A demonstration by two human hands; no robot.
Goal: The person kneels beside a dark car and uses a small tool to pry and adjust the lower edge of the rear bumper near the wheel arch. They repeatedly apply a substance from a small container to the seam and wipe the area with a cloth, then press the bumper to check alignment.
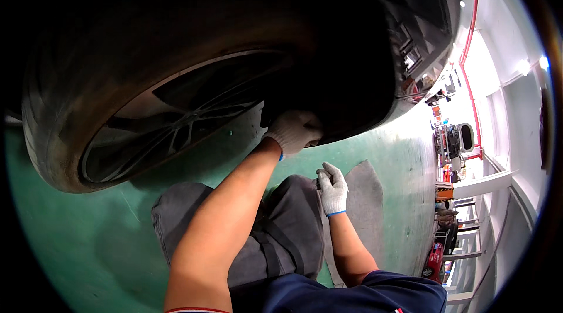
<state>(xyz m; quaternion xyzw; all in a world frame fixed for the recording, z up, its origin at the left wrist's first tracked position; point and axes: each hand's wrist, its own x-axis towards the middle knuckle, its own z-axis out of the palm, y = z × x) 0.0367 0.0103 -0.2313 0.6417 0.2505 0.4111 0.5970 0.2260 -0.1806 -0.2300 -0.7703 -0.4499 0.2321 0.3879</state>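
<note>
My left hand [293, 132], in a white knit glove with a blue cuff, reaches up to the lower edge of a car's dark wheel arch [352, 128]. Its fingers curl at that edge; deep shadow hides what lies behind them. Left of it is a large tyre [56, 131] on a spoked wheel rim [187, 118]. Lower down, beside my knee, my right hand [332, 191] wears a matching glove. Its fingers are bent together, with a small dark thing just showing at the fingertips, too small to name.
My bent knees in dark grey trousers [287, 237] are under my arms. A grey mat [365, 207] lies on the green floor [404, 178] at my right. Glossy car bodywork [425, 49] overhangs above. Shelves, parts and a red car [433, 260] stand far right.
</note>
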